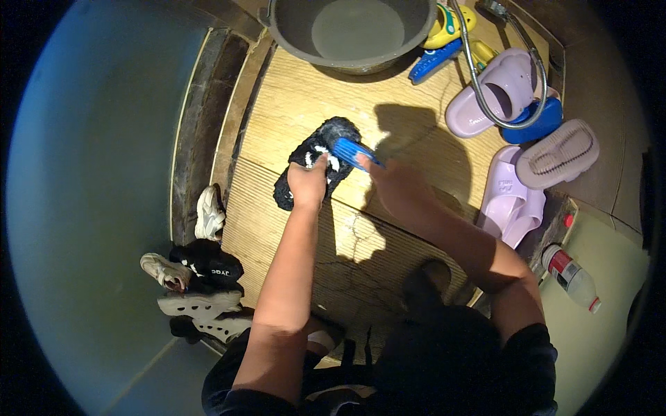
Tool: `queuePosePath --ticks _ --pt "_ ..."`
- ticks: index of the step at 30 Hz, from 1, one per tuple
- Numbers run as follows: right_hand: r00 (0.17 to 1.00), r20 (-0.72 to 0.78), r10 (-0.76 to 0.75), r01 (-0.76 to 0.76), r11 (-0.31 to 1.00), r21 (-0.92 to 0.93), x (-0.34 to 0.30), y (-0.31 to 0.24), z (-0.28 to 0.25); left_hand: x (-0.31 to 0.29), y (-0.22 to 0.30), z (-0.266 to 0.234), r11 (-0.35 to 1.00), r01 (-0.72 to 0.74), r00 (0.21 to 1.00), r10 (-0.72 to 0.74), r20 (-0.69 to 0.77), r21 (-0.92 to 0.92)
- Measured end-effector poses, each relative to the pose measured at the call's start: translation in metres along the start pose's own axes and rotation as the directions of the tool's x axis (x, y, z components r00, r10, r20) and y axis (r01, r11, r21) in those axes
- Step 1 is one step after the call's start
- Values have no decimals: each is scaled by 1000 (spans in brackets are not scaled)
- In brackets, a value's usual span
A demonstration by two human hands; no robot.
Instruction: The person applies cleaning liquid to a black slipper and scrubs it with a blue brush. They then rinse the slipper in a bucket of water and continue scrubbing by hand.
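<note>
On the ribbed floor in front of me lies a fuzzy black slipper (312,144) with white patches on its upper. My left hand (307,182) grips its strap, with the thumb pointing towards the far end. In my right hand (394,186) is a blue scrubbing brush (352,152), reaching in from the right. The brush's head rests against the slipper near the white patches; its bristles are hidden.
A dark tub (357,68) of water stands beyond the slipper. To the right are lilac slides (510,197), a blue slipper (544,121), yellow clogs (444,28), a shower hose (479,90) and a plastic bottle (570,274). White clogs (201,304) and sneakers (209,213) line the left.
</note>
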State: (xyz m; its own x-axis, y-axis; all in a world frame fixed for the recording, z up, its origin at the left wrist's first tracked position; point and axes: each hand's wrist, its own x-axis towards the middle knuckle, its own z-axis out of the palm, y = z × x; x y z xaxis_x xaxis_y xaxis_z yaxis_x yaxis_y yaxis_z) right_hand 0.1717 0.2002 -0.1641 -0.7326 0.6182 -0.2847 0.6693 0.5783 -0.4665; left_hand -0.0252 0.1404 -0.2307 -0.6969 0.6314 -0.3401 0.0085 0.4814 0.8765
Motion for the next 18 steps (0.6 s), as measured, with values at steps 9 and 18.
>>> queuePosePath --ticks 9,18 --pt "964 -265 -24 1 996 -88 115 -14 37 22 30 -4 915 166 986 -151 -68 367" --pt "966 -254 48 58 918 393 13 24 29 23 4 7 989 17 1000 -18 4 149"
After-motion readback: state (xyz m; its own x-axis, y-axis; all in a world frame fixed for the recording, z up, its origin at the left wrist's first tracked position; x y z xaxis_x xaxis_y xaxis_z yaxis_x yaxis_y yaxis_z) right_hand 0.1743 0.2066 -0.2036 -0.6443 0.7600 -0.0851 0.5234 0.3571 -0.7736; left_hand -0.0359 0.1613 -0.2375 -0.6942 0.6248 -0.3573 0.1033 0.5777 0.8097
